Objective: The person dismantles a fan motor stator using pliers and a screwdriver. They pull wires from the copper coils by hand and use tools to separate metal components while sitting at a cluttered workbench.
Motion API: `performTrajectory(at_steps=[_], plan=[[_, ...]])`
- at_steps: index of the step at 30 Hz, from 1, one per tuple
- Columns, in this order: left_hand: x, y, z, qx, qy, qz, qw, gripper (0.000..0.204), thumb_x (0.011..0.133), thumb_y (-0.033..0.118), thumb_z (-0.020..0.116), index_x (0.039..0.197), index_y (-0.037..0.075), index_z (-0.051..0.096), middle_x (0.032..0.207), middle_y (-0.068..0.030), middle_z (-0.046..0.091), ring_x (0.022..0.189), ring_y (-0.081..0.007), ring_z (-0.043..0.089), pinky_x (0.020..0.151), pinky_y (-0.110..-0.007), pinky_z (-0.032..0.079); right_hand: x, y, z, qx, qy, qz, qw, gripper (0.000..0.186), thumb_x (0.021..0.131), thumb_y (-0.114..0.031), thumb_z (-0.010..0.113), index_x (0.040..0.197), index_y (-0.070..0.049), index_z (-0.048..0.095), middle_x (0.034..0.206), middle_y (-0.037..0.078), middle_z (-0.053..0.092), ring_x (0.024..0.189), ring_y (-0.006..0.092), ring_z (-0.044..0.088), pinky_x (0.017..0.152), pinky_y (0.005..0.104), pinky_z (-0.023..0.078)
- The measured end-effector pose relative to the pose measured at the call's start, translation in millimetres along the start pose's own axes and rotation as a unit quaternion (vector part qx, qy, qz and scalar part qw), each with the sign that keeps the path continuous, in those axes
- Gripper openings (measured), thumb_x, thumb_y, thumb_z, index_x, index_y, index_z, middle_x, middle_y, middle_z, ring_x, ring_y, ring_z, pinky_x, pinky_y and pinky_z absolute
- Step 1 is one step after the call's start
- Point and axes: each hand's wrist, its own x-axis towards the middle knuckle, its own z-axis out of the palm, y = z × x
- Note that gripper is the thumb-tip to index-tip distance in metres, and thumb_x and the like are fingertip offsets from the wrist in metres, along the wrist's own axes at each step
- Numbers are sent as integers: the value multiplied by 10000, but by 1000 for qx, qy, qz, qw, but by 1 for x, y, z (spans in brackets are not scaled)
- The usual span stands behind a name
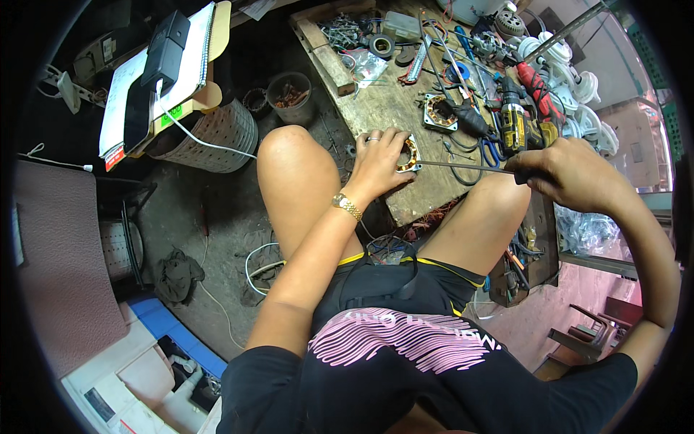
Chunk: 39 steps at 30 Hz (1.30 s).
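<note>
My left hand (377, 158) is closed around a small motor stator (412, 154) with copper windings, holding it down on the worn wooden bench (361, 112). In my right hand (582, 173) is the dark handle of a long screwdriver (466, 167). Its thin shaft lies nearly level and points left, with the tip at the stator's right edge; whether it presses into the windings is too small to tell. A second stator (439, 113) rests farther back on the bench. Right of it lie blue-handled scissors (493, 153) and a yellow-and-black cordless drill (512, 123).
A red power tool (538, 92) and white coiled hoses (578, 87) crowd the bench's right side. Loose screws (345, 32), a tape roll (382, 46) and a plastic bag (366, 66) sit at the back. Left of the bench stand a bucket (293, 108) and a perforated basket (217, 141).
</note>
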Motion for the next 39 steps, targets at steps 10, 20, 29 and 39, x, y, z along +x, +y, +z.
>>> performTrajectory(at_steps=[10,20,29,39], plan=[[1,1,-1,-19,7,-5,1000,803,613,332,849,1301,118,496,1227,-72,522,1149,-313,471,957,-561,324,44,-33,-48,-156,-148,-28,976,225,772,-159,668,992,-151,716,805,129,696,740,326,662,673,441,513],[-1,-1,-2,-12,1,-9,1000,809,606,318,853,1301,122,488,1225,-65,518,1142,-303,473,933,-554,330,45,-32,-61,-127,-70,-16,989,189,797,-155,617,965,-134,702,781,117,689,775,319,663,726,432,515],[-1,-1,-2,-14,-4,-15,1000,817,606,319,854,1308,114,488,1230,-66,518,1144,-301,470,937,-552,328,62,-43,-71,-173,-119,-25,977,228,793,-158,607,998,-153,708,811,136,693,797,324,668,750,431,531],[1,1,0,-19,-4,-19,1000,832,600,323,854,1314,103,488,1243,-69,511,1144,-296,457,933,-541,322,91,-53,-84,-210,-170,-36,962,228,822,-180,589,1009,-146,715,816,126,696,801,317,669,738,443,530]])
